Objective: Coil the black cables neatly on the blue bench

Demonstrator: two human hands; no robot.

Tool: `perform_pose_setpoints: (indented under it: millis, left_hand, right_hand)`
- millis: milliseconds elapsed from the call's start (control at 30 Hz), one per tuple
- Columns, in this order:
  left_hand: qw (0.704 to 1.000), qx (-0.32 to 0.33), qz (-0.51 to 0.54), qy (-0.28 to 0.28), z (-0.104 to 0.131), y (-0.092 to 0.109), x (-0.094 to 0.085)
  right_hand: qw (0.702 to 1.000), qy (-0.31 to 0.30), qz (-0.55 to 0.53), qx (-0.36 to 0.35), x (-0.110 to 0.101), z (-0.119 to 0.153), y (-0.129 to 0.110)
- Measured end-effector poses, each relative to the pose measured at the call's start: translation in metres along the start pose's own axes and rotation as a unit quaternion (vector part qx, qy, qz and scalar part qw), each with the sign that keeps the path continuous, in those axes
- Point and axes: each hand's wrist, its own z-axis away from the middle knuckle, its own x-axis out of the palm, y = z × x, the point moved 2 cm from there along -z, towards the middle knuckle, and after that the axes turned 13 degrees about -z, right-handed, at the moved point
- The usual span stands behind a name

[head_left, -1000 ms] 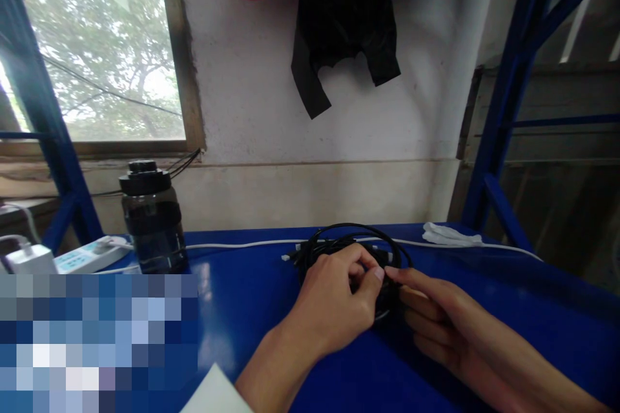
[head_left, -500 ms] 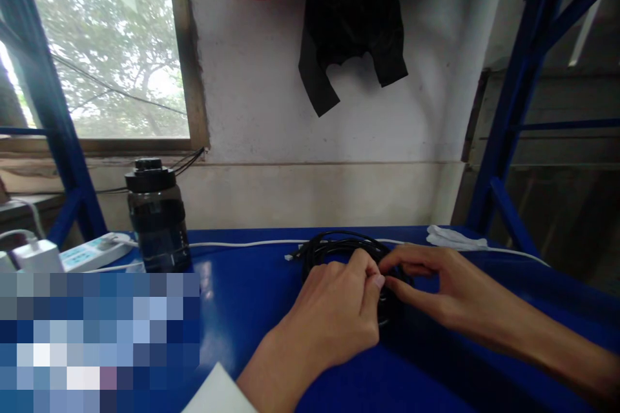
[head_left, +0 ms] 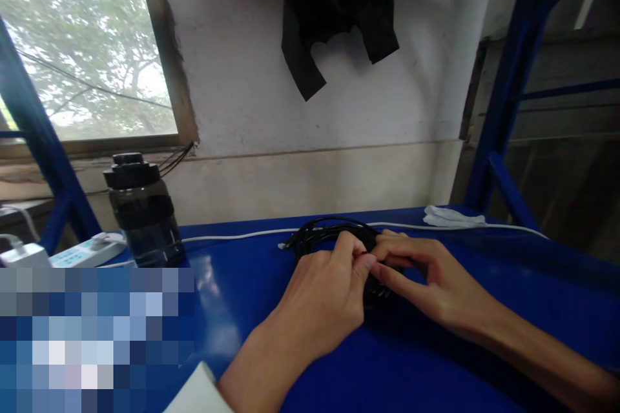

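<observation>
A coil of black cable (head_left: 310, 235) lies on the blue tabletop (head_left: 232, 284), with a clear-ended connector (head_left: 282, 246) sticking out at its left. My left hand (head_left: 324, 290) is closed in a pinch over the coil's front right part, thumb against the bent forefinger. Facing it, my right hand (head_left: 426, 271) pinches too, its thumb and forefinger tips meeting the left fingertips. Whatever lies between the fingertips is too small and covered to make out. Both hands hide much of the coil.
A dark water bottle (head_left: 145, 219) stands at the left beside a white power strip (head_left: 92, 251). A white cord (head_left: 242, 235) runs along the back, past a crumpled white glove-like piece (head_left: 450, 216). Blue frame posts (head_left: 504, 90) rise at both sides. The lower left is pixelated.
The view has tilted and shifted slightly, so the scene sits a little higher and further left. Both hands stay pinched together at the coil, the right fingers slightly more overlapping the left.
</observation>
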Motion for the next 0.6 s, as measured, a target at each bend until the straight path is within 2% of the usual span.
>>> perform_pose_setpoints:
  millis: [200, 400, 600]
  left_hand:
    - [1.0, -0.007, 0.017, -0.002, -0.0008, -0.0006, 0.0008]
    - [0.999, -0.028, 0.042, 0.0, -0.0021, -0.0021, 0.0011]
    - [0.996, -0.021, 0.069, 0.047, -0.0046, -0.0034, 0.0011]
  right_hand:
    - [0.999, 0.029, 0.026, 0.007, 0.0007, 0.0044, 0.006]
    - [0.999, 0.047, 0.027, 0.004, 0.0022, 0.0082, 0.0019]
    - [0.999, 0.046, 0.014, -0.01, 0.0029, 0.0082, -0.0012]
